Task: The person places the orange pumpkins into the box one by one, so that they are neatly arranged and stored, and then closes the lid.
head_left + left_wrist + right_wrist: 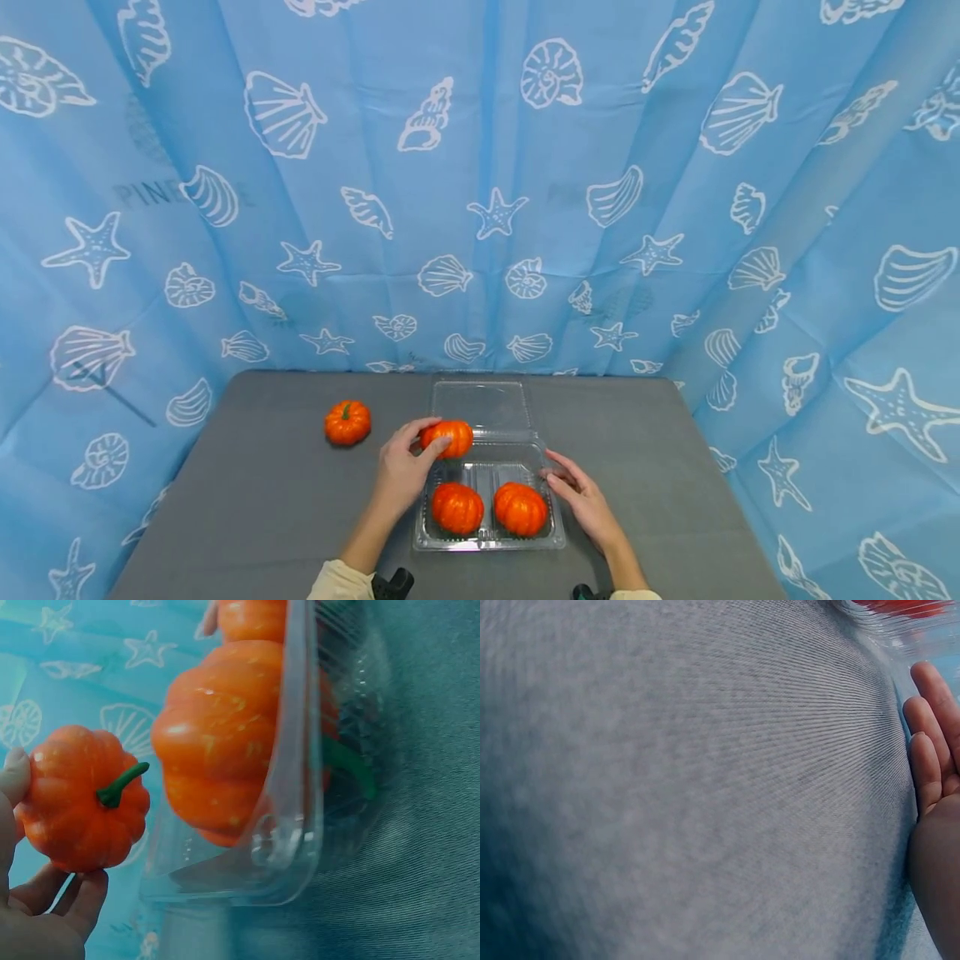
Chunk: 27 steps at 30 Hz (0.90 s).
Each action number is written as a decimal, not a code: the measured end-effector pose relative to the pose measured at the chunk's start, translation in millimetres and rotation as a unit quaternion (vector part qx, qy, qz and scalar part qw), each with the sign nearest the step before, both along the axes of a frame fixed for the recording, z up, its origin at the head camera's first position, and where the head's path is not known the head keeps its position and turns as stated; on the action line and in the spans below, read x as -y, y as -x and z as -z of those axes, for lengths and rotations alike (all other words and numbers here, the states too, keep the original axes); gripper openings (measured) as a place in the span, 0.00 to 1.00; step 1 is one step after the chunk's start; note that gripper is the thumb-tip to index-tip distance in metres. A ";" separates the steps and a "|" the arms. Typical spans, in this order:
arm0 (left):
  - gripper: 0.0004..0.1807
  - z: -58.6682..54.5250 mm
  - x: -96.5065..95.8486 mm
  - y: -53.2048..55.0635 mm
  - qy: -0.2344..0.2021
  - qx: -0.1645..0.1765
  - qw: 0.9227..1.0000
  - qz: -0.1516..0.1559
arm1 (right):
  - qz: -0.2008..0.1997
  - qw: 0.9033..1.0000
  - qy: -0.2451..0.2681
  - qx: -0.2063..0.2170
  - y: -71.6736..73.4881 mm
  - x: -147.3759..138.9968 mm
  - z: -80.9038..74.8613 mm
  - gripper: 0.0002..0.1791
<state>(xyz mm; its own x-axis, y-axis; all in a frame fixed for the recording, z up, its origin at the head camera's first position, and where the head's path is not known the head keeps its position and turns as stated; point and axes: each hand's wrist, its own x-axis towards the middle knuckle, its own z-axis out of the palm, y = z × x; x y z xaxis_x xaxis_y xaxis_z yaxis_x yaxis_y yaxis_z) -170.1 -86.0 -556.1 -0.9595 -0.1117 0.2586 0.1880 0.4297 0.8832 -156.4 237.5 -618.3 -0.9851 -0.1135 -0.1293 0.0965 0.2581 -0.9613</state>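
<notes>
My left hand [399,471] grips a small orange toy pumpkin [453,437] between thumb and fingers, above the back left part of a clear plastic clamshell box [527,545]. In the left wrist view this held pumpkin [71,802] shows its green stem, and it is apart from the box wall. Two more pumpkins sit side by side in the front of the box, one on the left [457,508] and one on the right [521,509]. At the box's right side is my right hand [592,510], its fingers extended beside the rim; whether they touch it cannot be told.
Another orange pumpkin [347,422] stands on the grey table [285,492], left of the box. The clear lid [480,404] lies folded back behind the box. A blue curtain [480,317] with white shells hangs along the table's back edge.
</notes>
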 end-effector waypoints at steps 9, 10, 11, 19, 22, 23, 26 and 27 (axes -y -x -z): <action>0.23 8.7 -6.1 -4.0 0.003 0.033 0.999 0.027 | -0.001 1.000 0.002 -0.002 0.2 -0.6 -1.6 0.26; 0.23 9.6 -6.7 -4.2 0.005 0.037 0.999 0.028 | -0.001 1.000 0.002 -0.003 0.0 -0.8 -1.4 0.26; 0.23 10.4 -7.3 -4.5 0.005 0.041 0.999 0.030 | -0.001 1.000 0.002 -0.002 -0.2 -1.1 -1.2 0.26; 0.24 11.1 -8.9 -5.7 0.018 0.045 0.998 0.048 | 0.003 1.000 0.007 -0.007 -0.8 -0.8 -0.3 0.26; 0.24 11.4 -8.5 -5.9 0.034 0.041 0.997 0.053 | 0.006 1.000 0.008 -0.008 -0.6 -0.6 0.2 0.26; 0.24 11.3 -8.4 -6.1 0.041 0.040 0.997 0.054 | 0.006 1.000 0.008 -0.008 -0.6 -0.5 0.4 0.26; 0.23 11.3 -8.3 -6.4 0.058 0.034 0.996 0.056 | 0.007 1.000 0.010 -0.006 -0.8 -0.3 1.2 0.26; 0.23 11.0 -8.3 -6.6 0.063 0.033 0.996 0.057 | 0.008 1.000 0.011 -0.005 -0.8 -0.4 1.4 0.26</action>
<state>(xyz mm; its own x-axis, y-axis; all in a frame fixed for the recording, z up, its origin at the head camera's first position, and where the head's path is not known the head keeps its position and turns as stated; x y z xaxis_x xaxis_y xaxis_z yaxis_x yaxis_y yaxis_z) -163.5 -77.7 -567.1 -0.9793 0.0286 0.2006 0.1863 0.5171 0.8354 -155.6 237.9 -619.7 -0.9879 -0.1013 -0.1177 0.0911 0.2355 -0.9676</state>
